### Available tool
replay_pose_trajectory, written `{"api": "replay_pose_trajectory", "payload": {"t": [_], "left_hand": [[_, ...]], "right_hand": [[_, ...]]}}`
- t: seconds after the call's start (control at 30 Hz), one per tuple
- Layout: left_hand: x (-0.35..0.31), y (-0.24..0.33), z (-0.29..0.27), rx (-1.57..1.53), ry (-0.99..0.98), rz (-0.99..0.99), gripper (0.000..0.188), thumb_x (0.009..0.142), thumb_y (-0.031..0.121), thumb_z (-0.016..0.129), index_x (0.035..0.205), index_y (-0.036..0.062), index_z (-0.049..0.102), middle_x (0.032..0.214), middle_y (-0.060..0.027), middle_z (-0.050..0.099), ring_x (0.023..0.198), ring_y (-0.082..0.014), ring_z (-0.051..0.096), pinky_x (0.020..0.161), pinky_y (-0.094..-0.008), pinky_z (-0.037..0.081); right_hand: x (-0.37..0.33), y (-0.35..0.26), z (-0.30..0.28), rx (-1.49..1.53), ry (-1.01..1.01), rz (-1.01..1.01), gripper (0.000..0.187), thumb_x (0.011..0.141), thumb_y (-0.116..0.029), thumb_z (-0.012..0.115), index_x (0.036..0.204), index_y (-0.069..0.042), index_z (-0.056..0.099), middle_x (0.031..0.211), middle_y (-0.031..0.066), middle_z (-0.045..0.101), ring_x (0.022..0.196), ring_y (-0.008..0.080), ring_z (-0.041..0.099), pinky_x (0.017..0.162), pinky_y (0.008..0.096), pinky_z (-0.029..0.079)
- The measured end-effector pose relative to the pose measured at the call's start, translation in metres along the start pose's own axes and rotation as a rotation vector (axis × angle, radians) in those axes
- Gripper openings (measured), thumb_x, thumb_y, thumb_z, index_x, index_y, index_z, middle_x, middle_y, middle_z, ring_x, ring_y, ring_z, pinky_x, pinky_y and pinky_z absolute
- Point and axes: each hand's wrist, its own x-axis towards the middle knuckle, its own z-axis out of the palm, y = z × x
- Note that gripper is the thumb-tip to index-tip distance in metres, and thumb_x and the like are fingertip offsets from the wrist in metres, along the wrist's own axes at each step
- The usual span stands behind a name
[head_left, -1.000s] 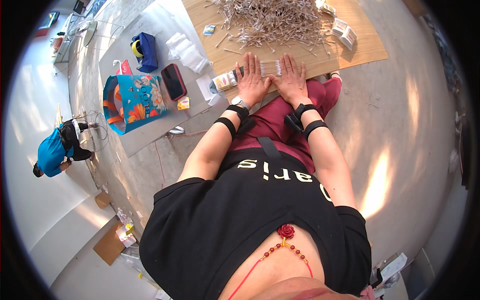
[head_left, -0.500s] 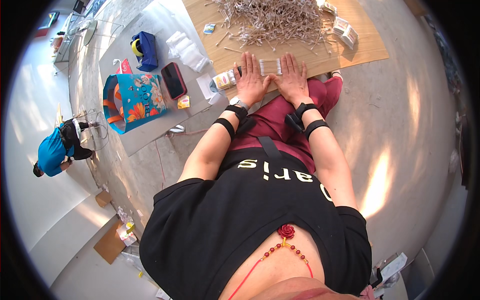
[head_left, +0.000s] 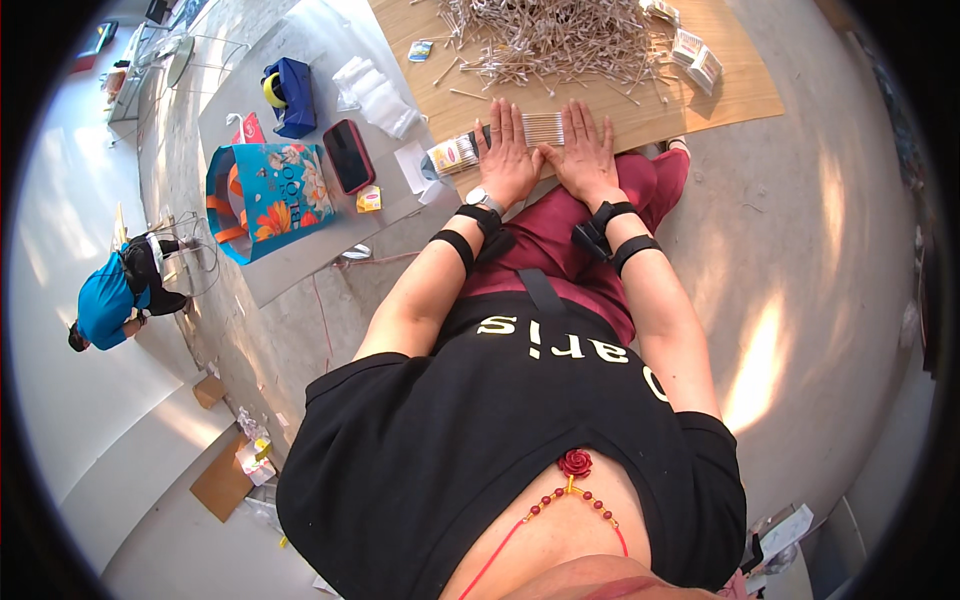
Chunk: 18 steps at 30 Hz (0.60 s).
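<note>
Between my two hands, a neat row of cotton swabs (head_left: 543, 129) lies side by side at the near edge of the wooden tabletop (head_left: 730, 95). My left hand (head_left: 511, 155) rests flat at the row's left end, its fingers stretched out. Flat at the right end lies my right hand (head_left: 584, 152), fingers also straight and slightly apart. The thumbs nearly meet just below the row. Beyond my fingertips spreads a big loose heap of cotton swabs (head_left: 555, 45). Beside my left hand is a small packet of swabs (head_left: 453, 154), partly hidden by a dark object under my fingers.
Swab packets (head_left: 697, 62) lie at the heap's right. Leftward on a grey surface are a phone (head_left: 348, 157), a blue tape dispenser (head_left: 293, 98), white plastic bags (head_left: 378, 97), a small yellow box (head_left: 369, 198) and a blue shopping bag (head_left: 275, 200). A person in blue (head_left: 112, 300) bends far left.
Both hands stay flat at the ends of the swab row, with only a very slight shift. The view has moved a little; nothing is picked up or let go.
</note>
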Motion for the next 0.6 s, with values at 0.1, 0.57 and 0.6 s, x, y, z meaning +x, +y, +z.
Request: {"api": "replay_pose_trajectory", "payload": {"t": [0.1, 0.57, 0.6], "left_hand": [[0.0001, -0.0002, -0.001, 0.001, -0.017, -0.009, 0.095, 0.099, 0.049, 0.056, 0.166, -0.0071, 0.02, 0.177, -0.0235, 0.009, 0.166, -0.0357, -0.002, 0.129, -0.0603, -0.005], [0.0009, -0.0016, -0.0076, -0.044, 0.005, -0.015, 0.093, 0.1, 0.049, 0.055, 0.165, -0.0079, 0.02, 0.176, -0.0254, 0.013, 0.165, -0.0382, 0.004, 0.13, -0.0583, 0.003], [0.0011, -0.0018, -0.0082, -0.053, 0.008, -0.015, 0.092, 0.101, 0.049, 0.055, 0.165, -0.0075, 0.02, 0.176, -0.0253, 0.014, 0.165, -0.0381, 0.005, 0.13, -0.0581, 0.003]], "right_hand": [[0.0006, -0.0006, -0.0012, 0.0, -0.003, 0.002, 0.093, 0.105, -0.073, 0.029, 0.169, -0.006, 0.023, 0.178, 0.0085, 0.017, 0.166, 0.0199, 0.005, 0.131, 0.0565, -0.004], [0.0012, 0.0007, -0.0045, 0.021, -0.005, 0.02, 0.094, 0.104, -0.073, 0.031, 0.169, -0.006, 0.023, 0.177, 0.0089, 0.019, 0.165, 0.0208, 0.009, 0.132, 0.0551, 0.0], [0.0019, 0.001, -0.0051, 0.07, 0.024, -0.007, 0.094, 0.104, -0.074, 0.032, 0.169, -0.006, 0.023, 0.177, 0.0091, 0.019, 0.165, 0.0208, 0.009, 0.132, 0.0551, 0.0]]}}
